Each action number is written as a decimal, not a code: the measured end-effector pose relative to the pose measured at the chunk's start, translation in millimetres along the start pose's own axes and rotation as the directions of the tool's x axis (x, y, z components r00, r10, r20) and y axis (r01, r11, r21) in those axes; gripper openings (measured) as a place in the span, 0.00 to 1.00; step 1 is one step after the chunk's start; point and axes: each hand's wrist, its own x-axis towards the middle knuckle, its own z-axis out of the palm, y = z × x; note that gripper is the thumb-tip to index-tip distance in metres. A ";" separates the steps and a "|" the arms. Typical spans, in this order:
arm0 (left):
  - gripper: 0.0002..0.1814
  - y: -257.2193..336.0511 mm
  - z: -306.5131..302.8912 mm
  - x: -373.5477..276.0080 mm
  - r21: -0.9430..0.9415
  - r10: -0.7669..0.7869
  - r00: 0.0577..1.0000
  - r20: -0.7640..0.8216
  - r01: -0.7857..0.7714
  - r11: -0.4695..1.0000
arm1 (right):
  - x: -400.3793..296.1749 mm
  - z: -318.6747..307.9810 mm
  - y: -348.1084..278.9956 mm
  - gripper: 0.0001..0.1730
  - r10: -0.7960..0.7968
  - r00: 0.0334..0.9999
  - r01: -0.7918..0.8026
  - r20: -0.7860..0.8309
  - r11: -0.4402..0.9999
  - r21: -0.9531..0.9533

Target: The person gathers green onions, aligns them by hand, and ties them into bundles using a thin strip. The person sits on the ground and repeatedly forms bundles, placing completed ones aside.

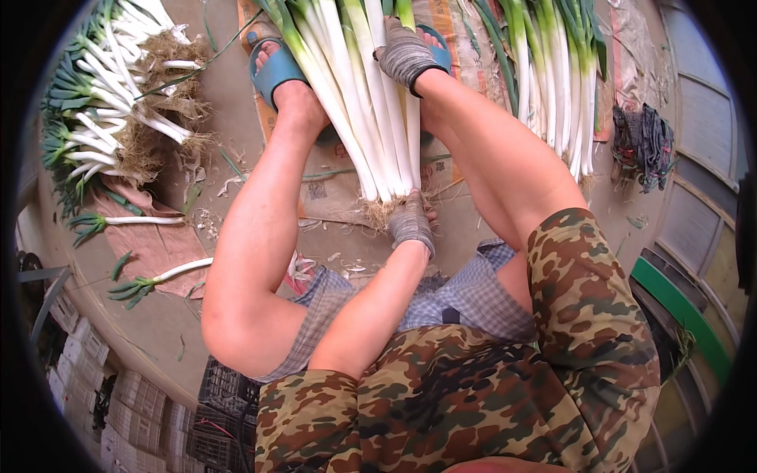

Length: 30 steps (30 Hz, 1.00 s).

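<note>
A bundle of long green onions [349, 88] lies between my feet, its white stalks toward me and its green leaves running out of view at the top. My left hand [411, 222], in a grey knit fingerless glove, grips the root end of a stalk at the bundle's right side. Tangled brown roots [378, 213] show beside it. Farther up, my right hand [408, 56], gloved the same way, is closed around stalks near where they turn green. Some of its fingers are hidden.
Printed woven sacking [331, 198] lies under the bundle. More trimmed green onions [559, 88] lie to the right, near a dark cloth bundle [643, 145]. Rooted onions are heaped [112, 112] at left. A black plastic crate [222, 414] stands behind my left leg, near stacked white crates [133, 414].
</note>
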 end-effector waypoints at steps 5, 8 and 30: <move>0.16 -6.3 -7.4 7.5 -0.166 0.093 0.995 0.022 -0.088 0.982 | -11.2 11.1 -0.4 0.30 -0.008 0.991 -0.025 -0.131 0.969 -0.247; 0.14 -9.9 -9.1 14.6 -0.172 0.191 0.981 -0.018 -0.191 0.966 | -26.2 -13.1 -21.9 0.24 -0.010 0.997 -0.010 -0.080 0.969 -0.247; 0.31 1.1 -61.1 7.3 0.508 0.747 0.588 -0.309 -0.562 0.653 | -134.3 17.8 -28.7 0.21 -0.069 0.904 0.072 0.421 0.997 0.010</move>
